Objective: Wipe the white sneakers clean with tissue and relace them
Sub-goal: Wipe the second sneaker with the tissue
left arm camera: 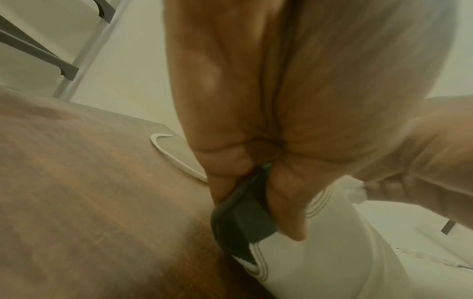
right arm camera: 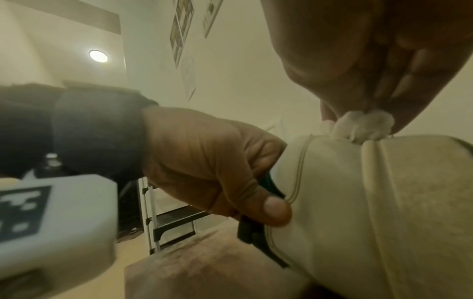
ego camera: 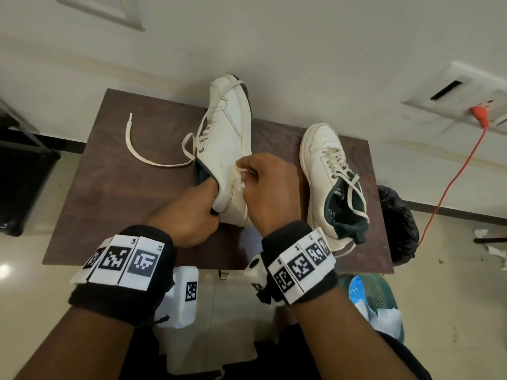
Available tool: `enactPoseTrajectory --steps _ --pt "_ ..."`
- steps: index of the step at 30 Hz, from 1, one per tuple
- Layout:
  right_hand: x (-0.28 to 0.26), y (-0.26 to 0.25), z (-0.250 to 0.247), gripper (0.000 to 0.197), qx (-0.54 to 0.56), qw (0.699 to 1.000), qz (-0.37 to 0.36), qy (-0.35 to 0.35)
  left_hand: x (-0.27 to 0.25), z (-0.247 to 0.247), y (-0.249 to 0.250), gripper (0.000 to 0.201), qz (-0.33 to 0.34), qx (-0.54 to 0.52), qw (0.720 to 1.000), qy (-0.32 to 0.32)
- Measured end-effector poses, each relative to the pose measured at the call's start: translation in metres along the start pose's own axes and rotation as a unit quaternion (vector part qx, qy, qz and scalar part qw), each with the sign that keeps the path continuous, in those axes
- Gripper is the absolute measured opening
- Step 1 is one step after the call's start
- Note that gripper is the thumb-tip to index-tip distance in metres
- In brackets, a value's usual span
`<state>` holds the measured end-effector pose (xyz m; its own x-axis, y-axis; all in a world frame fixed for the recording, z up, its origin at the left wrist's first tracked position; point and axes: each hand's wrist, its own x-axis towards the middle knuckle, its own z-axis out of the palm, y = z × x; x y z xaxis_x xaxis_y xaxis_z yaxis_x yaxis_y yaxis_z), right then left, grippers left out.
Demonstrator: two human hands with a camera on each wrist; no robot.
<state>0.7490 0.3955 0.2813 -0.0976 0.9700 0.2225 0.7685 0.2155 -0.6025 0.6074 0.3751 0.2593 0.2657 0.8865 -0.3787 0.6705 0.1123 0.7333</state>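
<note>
Both hands work at lower centre of the head view. Left hand (ego camera: 192, 215) grips the dark heel collar of the tilted sneaker (ego camera: 227, 138), thumb outside, fingers inside. Right hand (ego camera: 270, 187) pinches a wadded white tissue (right arm camera: 361, 126) against that sneaker's side. Second sneaker (ego camera: 329, 171), laced, lies at right on the brown counter (ego camera: 123, 187). Loose lace (ego camera: 142, 152) trails toward upper left.
</note>
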Motion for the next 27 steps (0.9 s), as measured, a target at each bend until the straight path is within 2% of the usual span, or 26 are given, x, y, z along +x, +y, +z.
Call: enactPoseTrajectory --steps 5,8,10,13,16,18,22,27 --pt "-0.039 0.022 -0.002 0.017 0.011 0.999 -0.038 -0.023 -0.001 0.000 -0.001 0.048 0.004 0.002 1.000 -0.002" --pt "-0.063 0.035 0.006 0.015 0.058 0.995 -0.064 -0.049 -0.002 0.001 0.000 0.046 0.011 -0.004 1.000 0.003" --pt "-0.061 0.029 0.000 0.018 0.048 0.998 -0.040 -0.002 -0.003 0.002 0.000 0.049 0.017 -0.004 1.000 0.004" --pt "-0.040 0.014 -0.006 0.019 0.029 0.996 0.033 0.073 -0.004 0.003 0.000 0.057 0.017 0.017 1.000 -0.008" --pt "-0.019 0.015 -0.005 0.021 0.033 0.995 0.078 0.053 -0.004 0.003 -0.005 0.065 0.010 0.069 0.997 -0.015" --pt "-0.020 0.015 -0.005 0.020 0.024 0.997 0.061 0.045 -0.005 0.003 -0.008 0.059 0.001 0.103 0.995 0.001" --pt "-0.046 0.020 -0.006 0.021 0.042 0.996 0.029 0.073 -0.006 0.005 -0.006 0.036 0.021 0.202 0.978 0.044" --pt "-0.074 0.023 -0.002 0.023 0.043 0.996 0.003 0.084 -0.006 0.006 -0.009 0.030 0.040 0.159 0.985 0.060"
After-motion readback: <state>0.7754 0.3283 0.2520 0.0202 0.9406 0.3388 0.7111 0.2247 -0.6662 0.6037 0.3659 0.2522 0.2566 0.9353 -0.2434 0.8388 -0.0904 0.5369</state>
